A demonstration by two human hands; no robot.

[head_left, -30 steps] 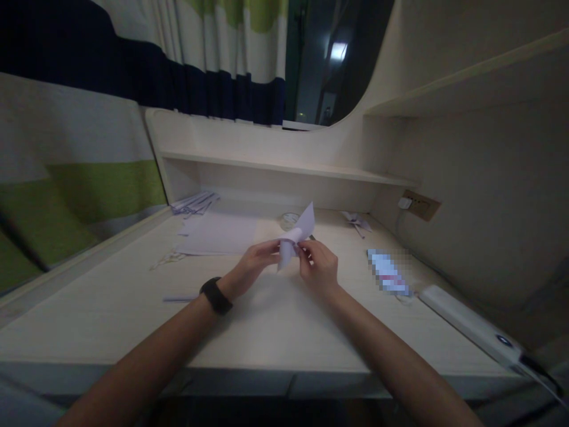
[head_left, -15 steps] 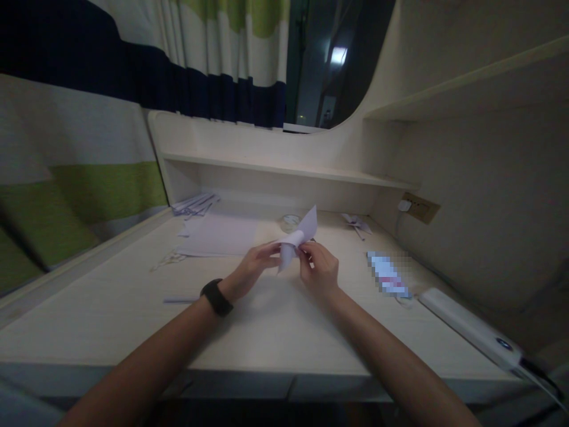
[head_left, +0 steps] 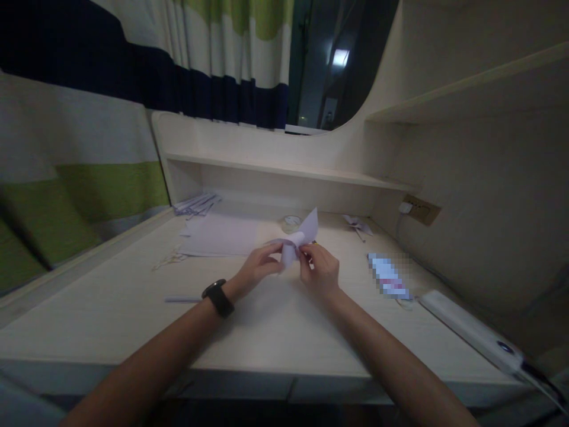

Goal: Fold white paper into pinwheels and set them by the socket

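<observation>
fingers [head_left: 276,256] of both hands pinched on folded paper [head_left: 299,239] | paper between hands, above desk [head_left: 267,320]

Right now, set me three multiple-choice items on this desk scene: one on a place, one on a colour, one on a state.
1. Where does the stack of flat sheets lie?
A. On the desk behind the left hand
B. On the upper shelf
C. Under the right forearm

2. What colour is the wristband?
A. White
B. Black
C. Green

3. How is the folded paper held?
A. Lying flat and untouched
B. Pinched by one hand only
C. Pinched between both hands, above the desk

Answers:
1 A, the sheets rest on the desk beyond the left hand.
2 B, the band on the left wrist is dark black.
3 C, the left hand and right hand both grip it, its tip pointing up.
</observation>
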